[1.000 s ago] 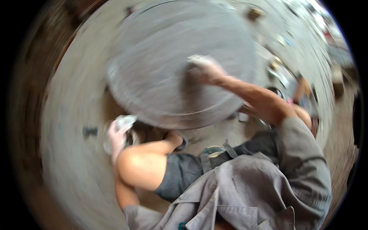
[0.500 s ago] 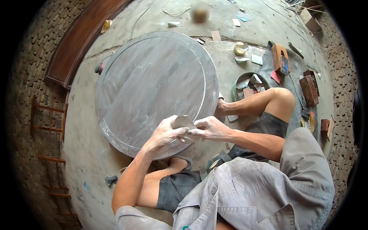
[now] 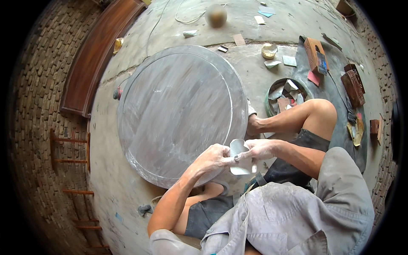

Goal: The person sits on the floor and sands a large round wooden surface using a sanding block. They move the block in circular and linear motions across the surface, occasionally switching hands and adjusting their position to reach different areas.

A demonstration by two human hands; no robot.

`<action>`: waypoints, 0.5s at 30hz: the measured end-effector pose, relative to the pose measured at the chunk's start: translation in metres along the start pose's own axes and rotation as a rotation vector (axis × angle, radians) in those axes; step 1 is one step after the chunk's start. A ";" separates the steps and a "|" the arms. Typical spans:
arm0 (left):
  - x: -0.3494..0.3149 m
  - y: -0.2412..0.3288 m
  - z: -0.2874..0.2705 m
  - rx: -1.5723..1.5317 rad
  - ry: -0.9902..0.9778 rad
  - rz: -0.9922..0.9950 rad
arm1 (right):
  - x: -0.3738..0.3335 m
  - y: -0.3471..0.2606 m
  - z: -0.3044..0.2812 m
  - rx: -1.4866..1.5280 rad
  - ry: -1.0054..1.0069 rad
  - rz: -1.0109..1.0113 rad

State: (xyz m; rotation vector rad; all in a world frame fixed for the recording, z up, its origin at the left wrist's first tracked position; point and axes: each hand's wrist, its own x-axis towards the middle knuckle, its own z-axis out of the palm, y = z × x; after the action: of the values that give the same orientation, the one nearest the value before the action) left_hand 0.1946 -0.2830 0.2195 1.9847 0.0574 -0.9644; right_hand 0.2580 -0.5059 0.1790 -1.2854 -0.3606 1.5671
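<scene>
Fingers: left hand and right hand both pinched together on one pale sheet of abrasive paper, apparently folding it to a handier size. Sheet held between the hands, above the lap. Round grey tabletop: flat on the floor at 10 o'clock, within reach. Basin of scraps: 2 o'clock.
</scene>
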 end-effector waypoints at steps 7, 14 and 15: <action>0.073 -0.094 -0.064 0.517 1.122 0.336 | 0.041 -0.015 -0.123 -0.300 1.306 -0.672; 0.100 -0.185 -0.068 0.658 1.270 0.014 | 0.088 0.048 -0.094 -0.250 1.256 -0.391; 0.103 -0.182 -0.058 0.638 1.248 0.018 | 0.088 0.070 -0.077 -0.203 1.253 -0.309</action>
State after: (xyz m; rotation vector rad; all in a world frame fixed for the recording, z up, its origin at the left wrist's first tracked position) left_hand 0.2300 -0.1644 0.0409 2.8699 0.4584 0.4724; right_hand 0.2970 -0.4892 0.0493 -1.9782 0.1015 0.2796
